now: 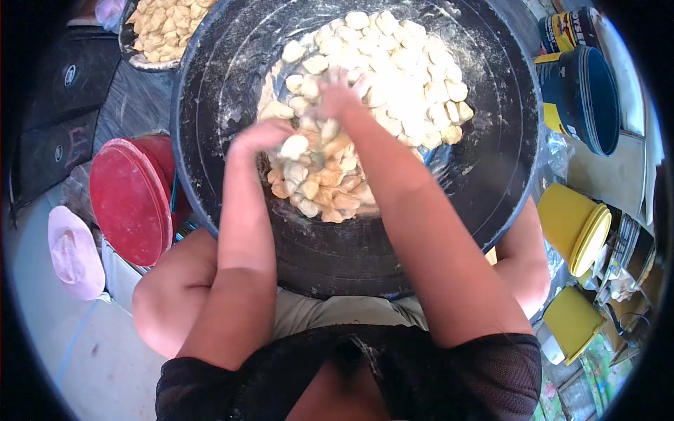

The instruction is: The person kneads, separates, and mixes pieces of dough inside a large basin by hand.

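A wide black round basin point(232, 67) rests in front of me between my bent legs, its inside streaked with pale powder. In it lies a heap of flat, rounded pieces that look like dough point(421, 77), whitish and dusted at the far side. Nearer to me the pieces point(337, 186) are more tan and partly blurred. My right hand point(340, 95) is over the middle of the heap, fingers apart and touching the pale pieces. My left hand point(265, 135) is at the heap's left edge, bent inward, its fingers smeared by motion and partly hidden.
A bowl of tan pieces point(165, 28) stands at upper left. On the left are a red lidded bucket point(130, 200) and a pink hat-like item point(74, 252). To the right stand a dark blue bucket point(572, 98), a yellow lidded bucket point(572, 224) and another yellow bucket point(570, 319).
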Demonstrator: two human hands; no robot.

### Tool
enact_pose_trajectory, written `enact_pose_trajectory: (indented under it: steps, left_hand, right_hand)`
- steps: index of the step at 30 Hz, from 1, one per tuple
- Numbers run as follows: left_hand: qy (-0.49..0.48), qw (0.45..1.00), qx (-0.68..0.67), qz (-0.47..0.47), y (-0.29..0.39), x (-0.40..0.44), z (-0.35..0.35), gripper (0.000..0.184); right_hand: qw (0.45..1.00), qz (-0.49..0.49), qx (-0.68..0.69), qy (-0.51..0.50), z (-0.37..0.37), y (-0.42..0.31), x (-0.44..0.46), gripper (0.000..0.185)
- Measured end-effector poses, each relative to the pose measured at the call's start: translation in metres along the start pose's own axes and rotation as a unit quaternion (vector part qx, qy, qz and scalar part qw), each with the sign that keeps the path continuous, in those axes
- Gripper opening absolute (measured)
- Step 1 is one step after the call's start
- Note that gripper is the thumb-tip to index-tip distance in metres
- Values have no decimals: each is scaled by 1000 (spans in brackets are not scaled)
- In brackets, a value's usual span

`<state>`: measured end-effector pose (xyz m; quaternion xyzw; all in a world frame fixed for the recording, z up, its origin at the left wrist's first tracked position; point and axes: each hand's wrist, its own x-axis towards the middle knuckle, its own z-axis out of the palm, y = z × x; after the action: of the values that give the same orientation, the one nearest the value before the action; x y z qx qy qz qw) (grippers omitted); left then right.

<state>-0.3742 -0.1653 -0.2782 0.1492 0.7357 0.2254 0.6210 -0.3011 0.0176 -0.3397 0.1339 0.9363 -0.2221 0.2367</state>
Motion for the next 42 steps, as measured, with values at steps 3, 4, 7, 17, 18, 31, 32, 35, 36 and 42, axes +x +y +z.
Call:
enact_pose_trajectory:
  steps: [3,4,7,17,18,31,32,35,36,42]
  left_hand:
    - [187,976,-2,110,-10,31,-54,35]
    - [262,955,23,139,-13,49,-62,38]
    - [373,904,108,178,-11,100,-25,67]
    - [184,944,170,216,-5,-7,105,49]
    - [274,927,122,225,-7,2,88,48]
    - [-101,984,123,-80,20,-14,58,69]
    - [-133,981,62,-128,-1,7,42,82]
    - [119,989,-17,-80,-71,41,43,83]
    - [140,983,-20,-113,-98,61,52,83]
    - [-124,872,-465,-87,-74,34,56,76]
  right_hand:
    - [980,-82,-156,-87,46,-52,-66,76]
    - [977,-163,-24,-133,26,-71,-114,68]
    - [938,-329,-73,-80,91,-43,-191,74]
    - [961,247,20,120,33,60,-103,81]
    - [969,230,-9,87,51,30,-96,81]
    - [886,347,304,-47,57,189,-218,87]
    - [843,375,349,-160,88,213,-217,96]
    - [563,385,693,-233,117,128,-224,86]
    - [470,347,791,-179,132,85,-225,77]
    - [259,149,945,-130,154,-36,-176,76]
